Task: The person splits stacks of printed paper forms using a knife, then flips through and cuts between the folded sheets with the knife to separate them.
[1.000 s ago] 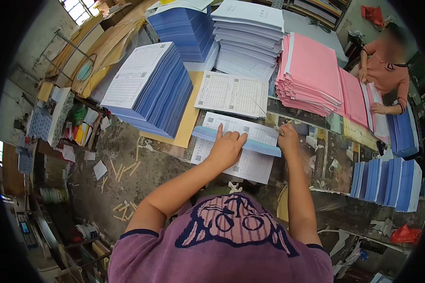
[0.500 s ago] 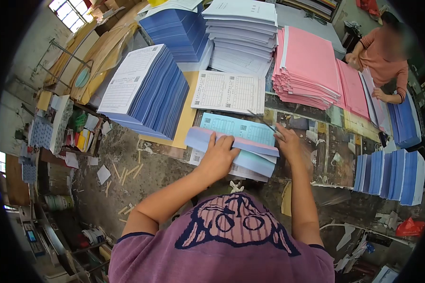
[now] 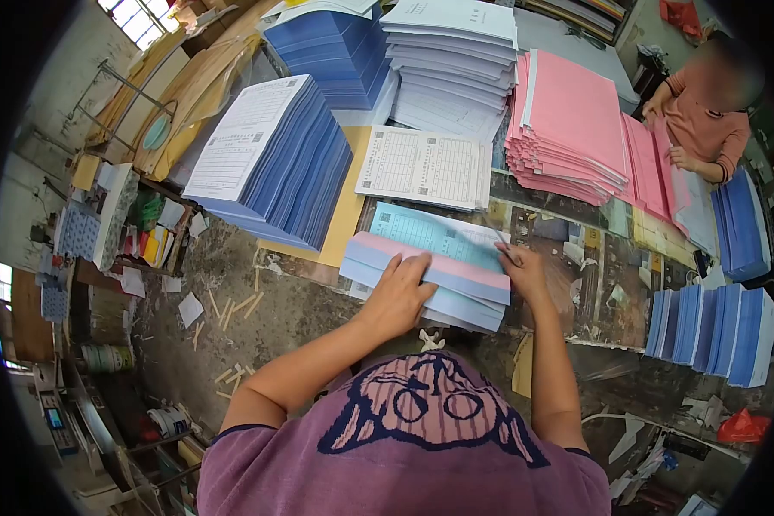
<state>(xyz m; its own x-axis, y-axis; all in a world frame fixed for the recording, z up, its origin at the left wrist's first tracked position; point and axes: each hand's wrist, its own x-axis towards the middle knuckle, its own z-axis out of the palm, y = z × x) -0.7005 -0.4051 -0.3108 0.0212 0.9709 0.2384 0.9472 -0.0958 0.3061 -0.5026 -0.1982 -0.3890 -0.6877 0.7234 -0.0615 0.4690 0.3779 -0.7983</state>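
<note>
My left hand (image 3: 397,295) presses its spread fingers on the folded-back pink and blue sheets (image 3: 456,273) of a form booklet. Beyond the fold a light-blue printed form (image 3: 413,230) lies face up, with a white sheet showing at its right. My right hand (image 3: 521,267) is closed around a thin pointed tool (image 3: 500,238) at the booklet's right edge; the tool's tip is blurred. Just behind the booklet lies a stack of white printed forms (image 3: 426,168).
Tall blue-edged form stacks (image 3: 305,181) stand at the left, white stacks (image 3: 451,52) behind, pink folders (image 3: 572,120) at the right. A co-worker (image 3: 705,112) handles pink sheets at the far right. Upright blue-edged booklets (image 3: 714,331) stand at the right edge.
The sheets under my left hand have been folded back toward me, uncovering a light-blue form where a white one showed. My right hand and its tool have shifted slightly. The co-worker's pink sheets have moved.
</note>
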